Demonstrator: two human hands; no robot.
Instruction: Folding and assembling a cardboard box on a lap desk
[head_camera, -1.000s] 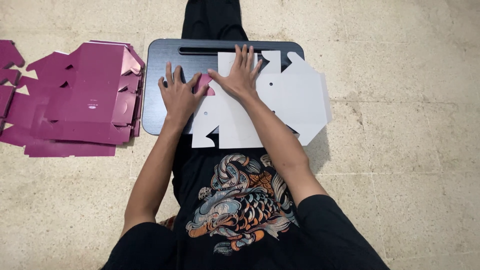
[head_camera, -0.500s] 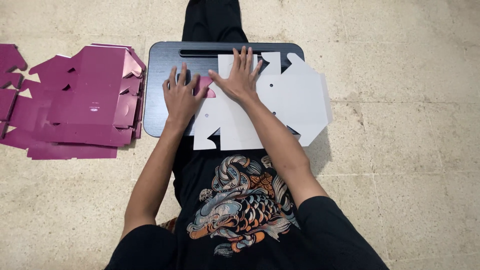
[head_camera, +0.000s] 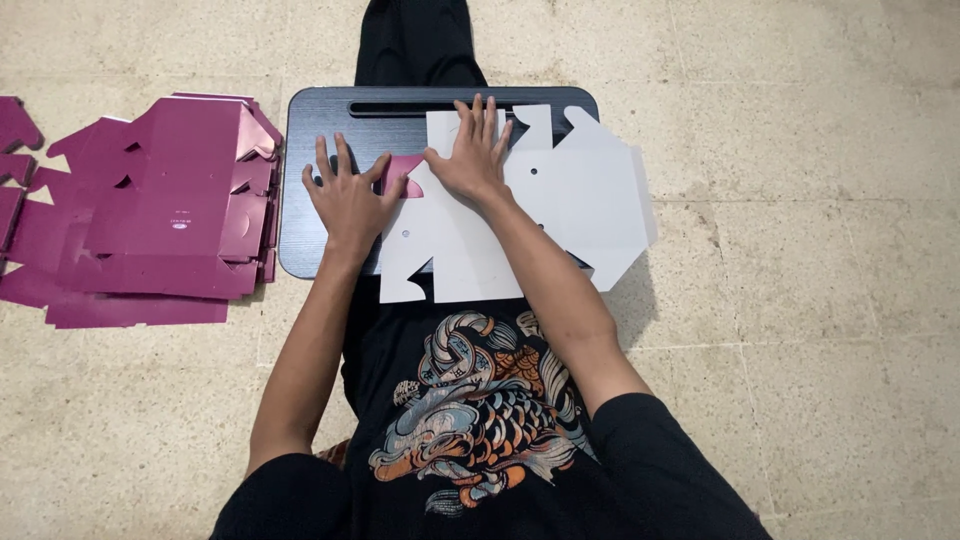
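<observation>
While both hands press flat, fingers spread wide and holding nothing, I see little change from half a second back. My left hand (head_camera: 347, 196) lies on the black tray (head_camera: 310, 160), fingertips pointing far, thumb at the left edge of the white sheet (head_camera: 580, 195). My right hand (head_camera: 473, 152) rests palm down on that sheet's far left part, same spot as before. A small purple flap (head_camera: 402, 175) shows between the two hands, folded over the sheet; it looks a bit more covered than a second ago. White sheet lies across the tray's right half, overhanging its right and near edges. Purple stack (head_camera: 150, 210) sits on the floor (head_camera: 800, 300), left of the tray, unmoved.
</observation>
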